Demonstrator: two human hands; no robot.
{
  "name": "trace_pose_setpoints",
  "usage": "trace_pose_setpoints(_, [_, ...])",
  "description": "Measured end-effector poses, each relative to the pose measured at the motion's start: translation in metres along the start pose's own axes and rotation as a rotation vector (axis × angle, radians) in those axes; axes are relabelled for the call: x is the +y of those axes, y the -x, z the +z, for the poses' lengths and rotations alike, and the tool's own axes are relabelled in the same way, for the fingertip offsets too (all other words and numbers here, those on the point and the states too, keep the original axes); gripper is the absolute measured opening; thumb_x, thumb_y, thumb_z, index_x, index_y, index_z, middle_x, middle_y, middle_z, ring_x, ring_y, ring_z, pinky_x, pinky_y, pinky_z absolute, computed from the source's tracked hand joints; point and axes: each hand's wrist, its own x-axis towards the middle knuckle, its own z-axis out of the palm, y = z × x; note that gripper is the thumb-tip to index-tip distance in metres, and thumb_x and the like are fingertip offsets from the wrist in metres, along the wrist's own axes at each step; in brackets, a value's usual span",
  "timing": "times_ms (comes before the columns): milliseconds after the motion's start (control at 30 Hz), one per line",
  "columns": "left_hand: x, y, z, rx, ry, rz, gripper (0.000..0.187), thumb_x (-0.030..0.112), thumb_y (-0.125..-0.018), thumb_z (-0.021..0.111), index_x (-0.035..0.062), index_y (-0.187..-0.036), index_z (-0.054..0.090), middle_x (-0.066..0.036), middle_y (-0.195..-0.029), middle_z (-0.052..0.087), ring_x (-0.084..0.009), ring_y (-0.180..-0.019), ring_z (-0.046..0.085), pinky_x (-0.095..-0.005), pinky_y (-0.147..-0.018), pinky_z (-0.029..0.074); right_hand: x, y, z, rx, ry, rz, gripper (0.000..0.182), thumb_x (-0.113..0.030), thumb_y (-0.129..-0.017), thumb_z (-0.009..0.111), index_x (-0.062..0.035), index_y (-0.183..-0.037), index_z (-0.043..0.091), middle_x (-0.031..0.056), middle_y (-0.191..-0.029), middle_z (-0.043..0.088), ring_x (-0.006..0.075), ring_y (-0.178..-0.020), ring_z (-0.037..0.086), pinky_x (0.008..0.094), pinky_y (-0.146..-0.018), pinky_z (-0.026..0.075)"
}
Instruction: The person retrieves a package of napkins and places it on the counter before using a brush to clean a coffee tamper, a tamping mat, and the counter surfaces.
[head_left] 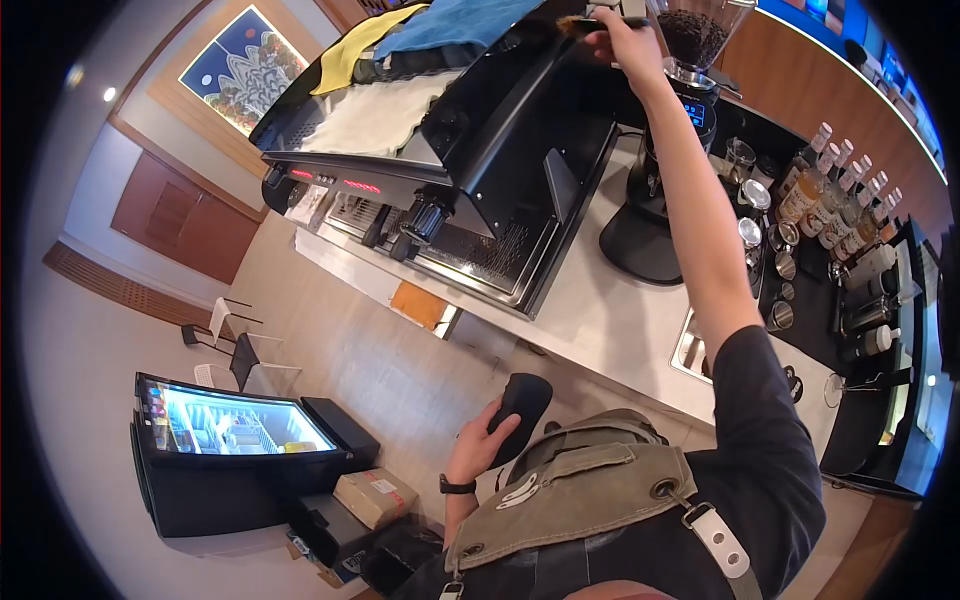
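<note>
My right hand [628, 48] reaches far forward, its fingers closed around a brush with a dark handle and brown bristles [571, 27]. The brush is held at the back, between the black espresso machine [500, 110] and the coffee grinder, whose clear hopper [695, 35] contains dark beans. Low down by my apron [590, 490], my left hand [480, 442] grips a smooth black rounded object [524, 408]; its exact kind cannot be made out. A dark watch band circles my left wrist.
Yellow and blue cloths [450, 25] lie on the espresso machine. Several syrup bottles [825, 200] and metal cups [785, 265] stand on the right of the counter [590, 330]. A lit display fridge [240, 420] and a cardboard box [375, 497] are at lower left.
</note>
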Motion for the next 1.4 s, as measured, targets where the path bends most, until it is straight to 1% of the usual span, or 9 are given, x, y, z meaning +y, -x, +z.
trace_pose_setpoints(200, [-0.014, 0.005, -0.014, 0.025, 0.012, 0.012, 0.063, 0.043, -0.101, 0.067, 0.0015, -0.147, 0.054, -0.023, -0.126, 0.071, -0.0332, -0.116, 0.070, -0.0377, -0.099, 0.052, 0.003, -0.002, 0.010, -0.100, 0.531, -0.064, 0.040, -0.041, -0.093, 0.067, -0.0017, -0.092, 0.076, 0.0071, -0.072, 0.073, 0.0149, -0.062, 0.068, 0.0296, -0.059, 0.052])
trace_pose_setpoints(233, [-0.017, 0.005, -0.015, 0.027, -0.010, 0.010, 0.064, 0.043, -0.101, 0.067, 0.0014, -0.147, 0.054, -0.023, -0.127, 0.071, -0.0335, -0.116, 0.070, -0.0378, -0.099, 0.052, -0.013, 0.030, 0.017, -0.106, 0.518, -0.110, 0.050, -0.044, -0.093, 0.054, -0.0034, -0.069, 0.073, 0.0107, -0.063, 0.069, 0.0271, -0.070, 0.072, 0.0395, -0.072, 0.055])
trace_pose_setpoints(400, [-0.021, -0.006, -0.024, -0.052, -0.061, 0.004, 0.065, 0.044, -0.101, 0.067, 0.0000, -0.147, 0.054, -0.025, -0.127, 0.070, -0.0344, -0.118, 0.069, -0.0383, -0.100, 0.051, -0.070, 0.164, 0.027, -0.388, 0.299, -0.144, 0.035, -0.035, -0.098, 0.062, -0.0038, -0.095, 0.077, 0.0072, -0.064, 0.069, 0.0160, -0.060, 0.066, 0.0322, -0.064, 0.052])
trace_pose_setpoints(533, [-0.009, -0.017, -0.034, -0.104, -0.050, 0.002, 0.066, 0.044, -0.101, 0.067, -0.0005, -0.147, 0.054, -0.026, -0.126, 0.070, -0.0340, -0.118, 0.070, -0.0380, -0.101, 0.051, -0.108, 0.210, -0.008, -0.811, -0.011, 0.232, 0.031, -0.027, -0.100, 0.062, -0.0010, -0.098, 0.079, 0.0042, -0.063, 0.065, 0.0093, -0.057, 0.063, 0.0243, -0.057, 0.047])
trace_pose_setpoints(733, [-0.013, -0.019, -0.042, -0.176, -0.018, 0.053, 0.063, 0.043, -0.100, 0.068, 0.0039, -0.148, 0.055, -0.022, -0.130, 0.070, -0.0325, -0.121, 0.068, -0.0376, -0.103, 0.050, -0.038, 0.175, -0.003, 0.058, -0.154, 0.102, 0.039, -0.037, -0.099, 0.061, -0.0041, -0.113, 0.076, 0.0032, -0.074, 0.068, 0.0100, -0.066, 0.059, 0.0264, -0.067, 0.048])
trace_pose_setpoints(900, [-0.037, -0.017, -0.045, -0.159, -0.052, 0.139, 0.059, 0.041, -0.101, 0.067, 0.0055, -0.147, 0.055, -0.021, -0.128, 0.071, -0.0325, -0.118, 0.069, -0.0377, -0.101, 0.050, -0.044, 0.271, 0.010, -0.564, -0.198, 0.162, 0.040, -0.031, -0.106, 0.048, 0.0000, -0.113, 0.073, 0.0068, -0.076, 0.067, 0.0119, -0.066, 0.062, 0.0282, -0.066, 0.049])
trace_pose_setpoints(1167, [-0.034, -0.001, -0.060, -0.193, 0.014, 0.056, 0.057, 0.040, -0.102, 0.066, 0.0048, -0.146, 0.056, -0.022, -0.123, 0.072, -0.0300, -0.114, 0.071, -0.0362, -0.099, 0.051, -0.028, 0.201, 0.011, 0.068, -0.233, 0.144, 0.038, -0.032, -0.102, 0.058, -0.0047, -0.121, 0.075, 0.0002, -0.076, 0.065, 0.0091, -0.069, 0.058, 0.0256, -0.069, 0.048])
trace_pose_setpoints(1333, [-0.058, 0.002, -0.064, -0.118, 0.029, 0.178, 0.057, 0.040, -0.102, 0.067, 0.0041, -0.145, 0.057, -0.022, -0.121, 0.073, -0.0281, -0.111, 0.071, -0.0356, -0.097, 0.052, -0.108, 0.256, 0.039, -0.542, 0.100, -0.023, 0.030, -0.025, -0.101, 0.057, -0.0050, -0.104, 0.080, 0.0002, -0.061, 0.058, 0.0061, -0.055, 0.054, 0.0249, -0.052, 0.042])
trace_pose_setpoints(1400, [-0.056, 0.008, -0.072, -0.124, 0.005, 0.110, 0.056, 0.039, -0.102, 0.067, 0.0042, -0.145, 0.057, -0.022, -0.123, 0.072, -0.0300, -0.113, 0.071, -0.0363, -0.098, 0.052, -0.133, 0.259, 0.030, -0.482, 0.093, -0.130, 0.032, -0.025, -0.102, 0.056, -0.0044, -0.100, 0.080, -0.0003, -0.060, 0.057, 0.0054, -0.055, 0.053, 0.0241, -0.052, 0.040])
